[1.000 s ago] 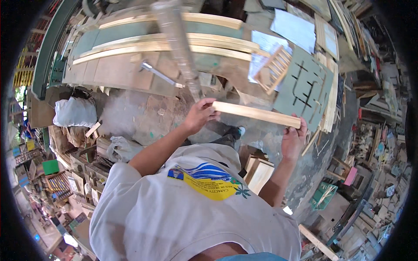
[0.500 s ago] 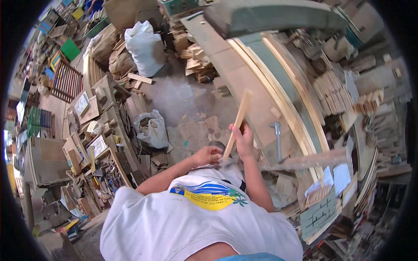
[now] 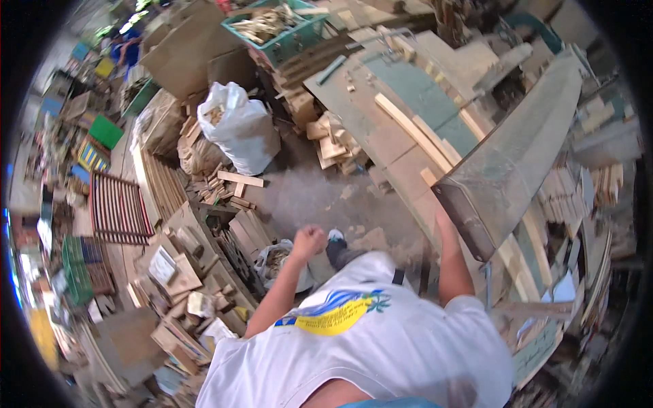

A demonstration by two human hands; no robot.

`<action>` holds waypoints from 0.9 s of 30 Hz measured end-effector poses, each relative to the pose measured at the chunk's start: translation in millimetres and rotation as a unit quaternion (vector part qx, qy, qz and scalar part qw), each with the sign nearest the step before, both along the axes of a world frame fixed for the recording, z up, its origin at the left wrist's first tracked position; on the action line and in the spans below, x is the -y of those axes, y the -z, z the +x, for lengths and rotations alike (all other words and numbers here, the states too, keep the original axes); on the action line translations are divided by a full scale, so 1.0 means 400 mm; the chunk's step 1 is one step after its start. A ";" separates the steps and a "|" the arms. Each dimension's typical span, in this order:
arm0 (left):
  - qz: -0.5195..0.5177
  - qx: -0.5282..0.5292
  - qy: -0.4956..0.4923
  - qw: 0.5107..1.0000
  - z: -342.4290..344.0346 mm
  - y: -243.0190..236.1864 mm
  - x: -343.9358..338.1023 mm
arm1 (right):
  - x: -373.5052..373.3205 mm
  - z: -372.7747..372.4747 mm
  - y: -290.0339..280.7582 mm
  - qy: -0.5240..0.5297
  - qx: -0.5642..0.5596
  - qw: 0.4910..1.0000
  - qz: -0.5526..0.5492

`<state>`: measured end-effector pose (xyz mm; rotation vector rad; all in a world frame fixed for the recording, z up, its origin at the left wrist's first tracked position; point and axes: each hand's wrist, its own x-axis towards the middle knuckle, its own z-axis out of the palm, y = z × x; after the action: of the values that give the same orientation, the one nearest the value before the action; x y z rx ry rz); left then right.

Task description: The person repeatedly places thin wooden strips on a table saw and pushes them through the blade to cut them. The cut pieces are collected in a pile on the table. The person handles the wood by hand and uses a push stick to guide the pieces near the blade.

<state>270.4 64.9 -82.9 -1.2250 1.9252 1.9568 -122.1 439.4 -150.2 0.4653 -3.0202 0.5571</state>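
My left hand hangs over the floor in front of me, its fingers curled in and slightly blurred. Nothing shows in it. My right hand reaches forward beside the workbench. A long grey guard or panel covers its fingers, so their grip is hidden. Just ahead of that hand, a pale wood end sticks out past the panel. I cannot tell whether it is the strip from before. Long wood strips lie on the bench beyond.
A white sack of wood scraps stands ahead on the left, with offcuts piled to its right. A green crate of wood pieces is at the back. A smaller sack sits by my left arm. Cluttered shelving lines the left side.
My hands have moved apart: the left came off the wood strip, and the right went behind the grey panel. The view has shifted, and the panel now appears nearer.
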 end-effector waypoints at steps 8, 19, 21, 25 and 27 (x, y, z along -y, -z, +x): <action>0.126 0.046 -0.149 0.980 -0.070 0.013 0.427 | 0.379 0.237 -0.273 0.000 0.171 0.969 -0.178; 0.083 0.098 0.216 0.968 -0.488 0.140 0.945 | 0.719 0.006 -0.366 0.286 0.042 0.915 -0.280; 0.007 0.021 0.279 0.960 -0.629 0.104 1.037 | 0.668 -0.095 -0.405 0.293 -0.069 0.923 -0.238; 0.003 -0.024 0.222 0.975 -0.933 -0.070 1.037 | 0.449 -0.299 -0.397 0.375 -0.128 0.911 -0.115; -0.014 -0.070 0.215 0.974 -1.053 -0.106 1.019 | 0.285 -0.392 -0.327 0.406 -0.088 0.909 -0.033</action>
<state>-150.7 -342.6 -40.5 -0.6142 2.0740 1.8266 -278.9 325.2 -19.3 -0.6880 -2.6487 0.4924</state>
